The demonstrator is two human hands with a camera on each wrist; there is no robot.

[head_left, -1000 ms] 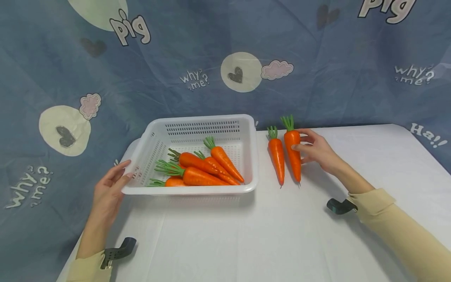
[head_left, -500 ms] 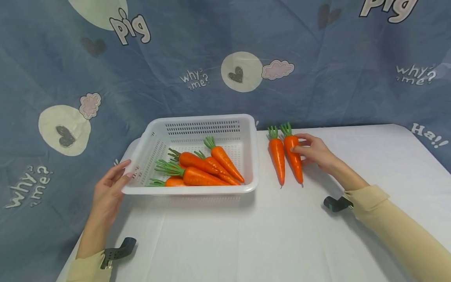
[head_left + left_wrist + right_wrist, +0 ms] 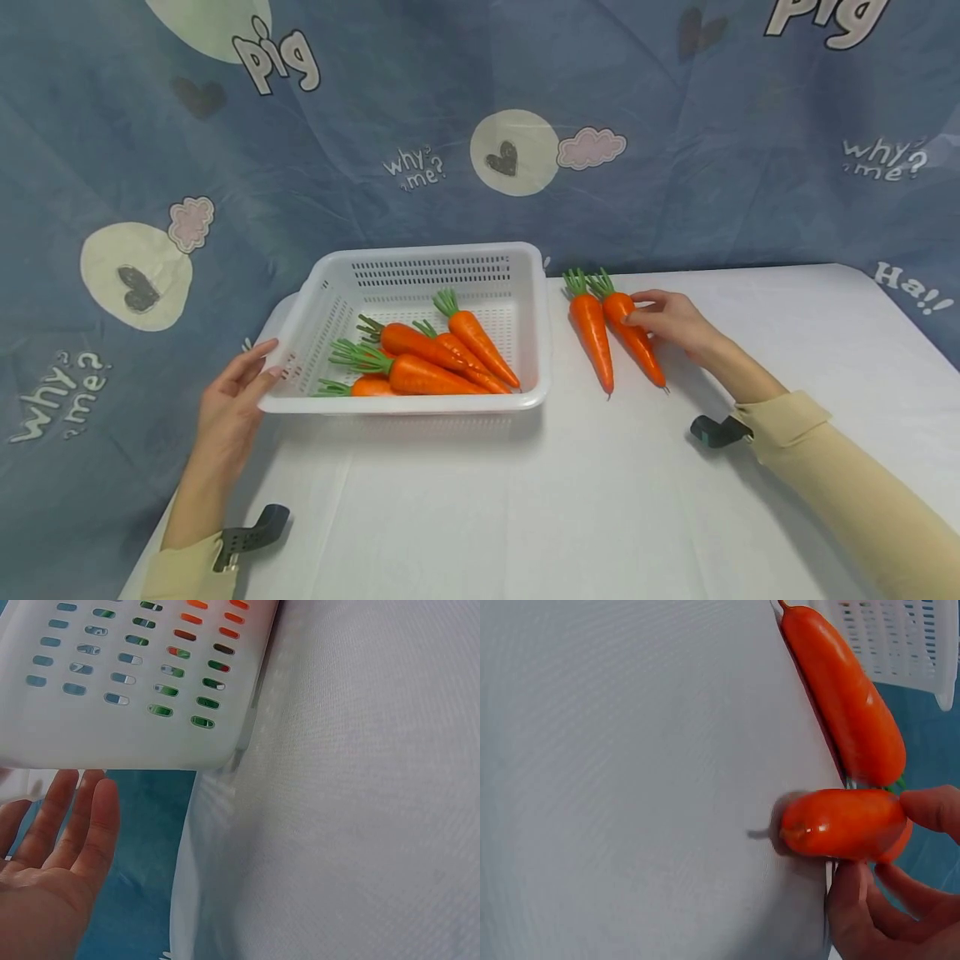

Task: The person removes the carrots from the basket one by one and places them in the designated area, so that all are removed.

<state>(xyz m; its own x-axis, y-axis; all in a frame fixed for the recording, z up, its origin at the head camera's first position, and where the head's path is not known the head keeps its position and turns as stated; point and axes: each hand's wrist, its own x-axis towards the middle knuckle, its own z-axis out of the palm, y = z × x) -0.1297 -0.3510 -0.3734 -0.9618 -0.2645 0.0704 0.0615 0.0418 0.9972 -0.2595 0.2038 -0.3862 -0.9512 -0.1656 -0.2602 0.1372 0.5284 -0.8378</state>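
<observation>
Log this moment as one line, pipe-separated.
left hand: touches basket end | right hand: pinches carrot | second carrot: on table, alongside | basket contents: more carrots

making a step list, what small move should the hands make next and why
Probably the right hand should swing the tip of its pinched carrot towards the neighbouring carrot to line them up: their greens sit close together, but their tips are spread wider apart.

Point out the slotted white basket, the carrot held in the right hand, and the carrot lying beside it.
Slotted white basket [image 3: 405, 406], head view, front rim.
Held carrot [image 3: 637, 342], head view, orange root.
Carrot beside it [image 3: 592, 336], head view, orange root.
</observation>
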